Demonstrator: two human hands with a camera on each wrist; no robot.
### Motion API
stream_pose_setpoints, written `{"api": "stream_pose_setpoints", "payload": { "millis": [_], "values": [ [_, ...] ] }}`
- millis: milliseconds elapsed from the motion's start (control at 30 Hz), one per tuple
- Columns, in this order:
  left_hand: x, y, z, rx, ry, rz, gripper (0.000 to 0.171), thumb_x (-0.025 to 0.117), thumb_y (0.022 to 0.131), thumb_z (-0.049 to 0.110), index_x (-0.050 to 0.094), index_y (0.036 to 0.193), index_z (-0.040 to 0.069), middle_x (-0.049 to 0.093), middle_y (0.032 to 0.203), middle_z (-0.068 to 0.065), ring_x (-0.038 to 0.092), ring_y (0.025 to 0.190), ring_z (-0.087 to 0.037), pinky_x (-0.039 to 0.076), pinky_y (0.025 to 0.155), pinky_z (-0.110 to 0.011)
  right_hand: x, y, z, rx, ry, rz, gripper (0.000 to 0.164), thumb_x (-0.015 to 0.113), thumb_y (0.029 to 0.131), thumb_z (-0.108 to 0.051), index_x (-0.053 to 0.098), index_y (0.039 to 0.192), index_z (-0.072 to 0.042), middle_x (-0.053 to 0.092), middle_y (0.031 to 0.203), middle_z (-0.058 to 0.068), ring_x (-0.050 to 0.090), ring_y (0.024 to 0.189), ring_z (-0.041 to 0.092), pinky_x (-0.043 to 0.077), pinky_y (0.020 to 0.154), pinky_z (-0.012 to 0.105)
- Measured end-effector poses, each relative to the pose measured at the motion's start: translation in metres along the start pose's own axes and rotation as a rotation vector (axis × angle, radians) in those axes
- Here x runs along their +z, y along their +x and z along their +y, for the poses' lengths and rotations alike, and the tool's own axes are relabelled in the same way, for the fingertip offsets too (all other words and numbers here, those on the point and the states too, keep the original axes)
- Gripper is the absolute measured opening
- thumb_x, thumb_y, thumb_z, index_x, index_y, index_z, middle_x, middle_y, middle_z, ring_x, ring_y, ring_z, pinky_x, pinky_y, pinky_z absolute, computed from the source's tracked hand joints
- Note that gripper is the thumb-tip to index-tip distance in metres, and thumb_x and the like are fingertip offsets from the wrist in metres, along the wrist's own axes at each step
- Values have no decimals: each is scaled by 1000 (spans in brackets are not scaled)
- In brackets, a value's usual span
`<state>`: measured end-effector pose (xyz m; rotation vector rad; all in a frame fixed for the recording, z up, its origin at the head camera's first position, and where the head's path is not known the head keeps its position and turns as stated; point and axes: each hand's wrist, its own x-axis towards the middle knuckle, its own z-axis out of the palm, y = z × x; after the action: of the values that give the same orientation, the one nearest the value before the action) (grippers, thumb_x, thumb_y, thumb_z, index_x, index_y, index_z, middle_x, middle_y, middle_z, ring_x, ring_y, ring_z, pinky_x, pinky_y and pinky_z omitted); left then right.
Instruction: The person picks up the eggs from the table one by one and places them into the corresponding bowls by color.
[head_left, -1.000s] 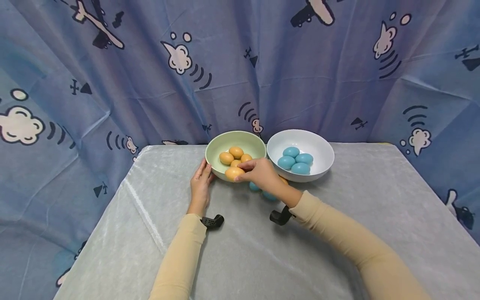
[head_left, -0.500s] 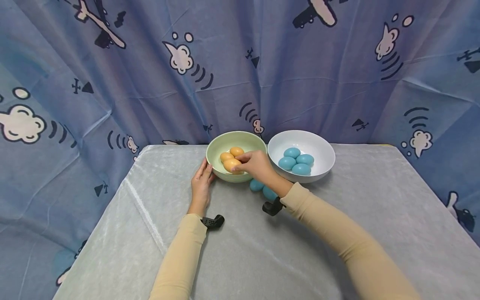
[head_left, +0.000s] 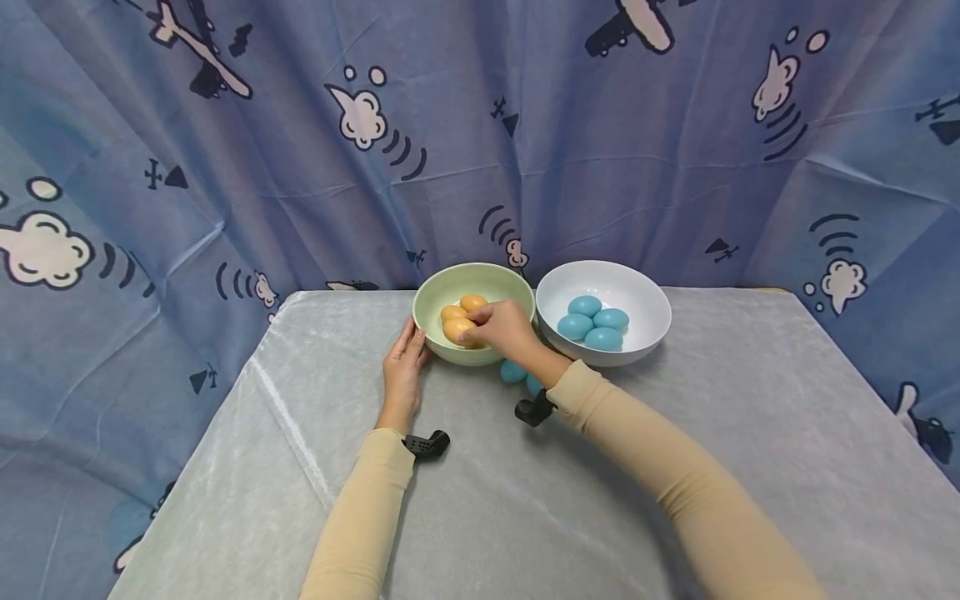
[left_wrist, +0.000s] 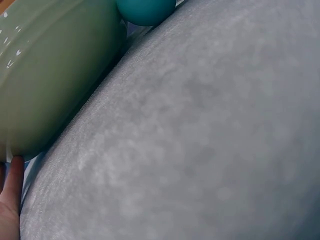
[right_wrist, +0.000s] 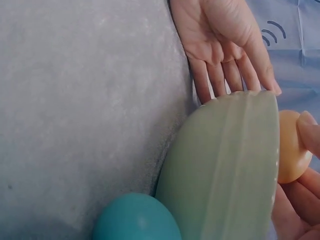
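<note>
My right hand [head_left: 507, 328] pinches a yellow-orange egg [head_left: 455, 330] between thumb and fingers, over the inside of the light green bowl [head_left: 510, 283]. Seen from the right wrist, that egg [right_wrist: 290, 152] is beside the bowl's rim. More yellow eggs [head_left: 473, 302] lie in the bowl, some partly hidden behind the hand. At the bowl's left side, my left hand [head_left: 402, 371] touches its outer wall with straight fingers, the thumb at the rim; the right wrist view shows this left hand [right_wrist: 220, 45] too.
Touching the green bowl on its right stands a white bowl [head_left: 645, 304] with several blue eggs [head_left: 575, 326]. Loose blue eggs [head_left: 513, 372] lie on the grey cloth-covered table [head_left: 480, 500], partly under the right forearm. A patterned blue curtain [head_left: 450, 125] hangs behind.
My right hand has carried the yellow egg from the green bowl's front rim slightly left and farther into the bowl. The left hand has stayed at the bowl's side.
</note>
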<state>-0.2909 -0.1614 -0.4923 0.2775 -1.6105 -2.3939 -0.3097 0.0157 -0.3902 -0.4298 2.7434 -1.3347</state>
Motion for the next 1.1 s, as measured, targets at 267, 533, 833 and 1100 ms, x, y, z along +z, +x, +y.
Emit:
{"api": "stream_pose_setpoints", "payload": {
  "millis": [267,533,833,1100],
  "values": [
    [-2,-1,0,-3,-11,-11,52,61,100,24,47,149,13,43,156,-3,48,139,-19,51,104,-25,12,7,4,-27,-38,19,41,86,77,-22,76,112,-3,76,108,11,69,107,24,57,89,33],
    [-3,-2,-1,-6,-1,-15,54,62,100,26,45,150,14,42,157,-3,47,140,-19,50,106,-27,20,10,10,-53,-114,-5,43,86,76,-24,76,113,-6,76,109,8,68,111,25,51,100,36],
    [-1,-1,-1,11,-15,-17,53,61,100,23,46,149,11,44,156,-4,48,140,-19,53,99,-21,22,12,9,-7,-141,10,37,85,79,-22,77,111,-6,76,107,8,68,109,25,52,99,36],
    [0,-1,-1,6,-14,-13,54,61,100,23,45,150,11,42,157,-5,47,140,-21,53,99,-22,17,8,12,-48,-73,34,30,82,81,-15,77,108,-2,77,105,10,72,103,24,58,89,32]
  ]
}}
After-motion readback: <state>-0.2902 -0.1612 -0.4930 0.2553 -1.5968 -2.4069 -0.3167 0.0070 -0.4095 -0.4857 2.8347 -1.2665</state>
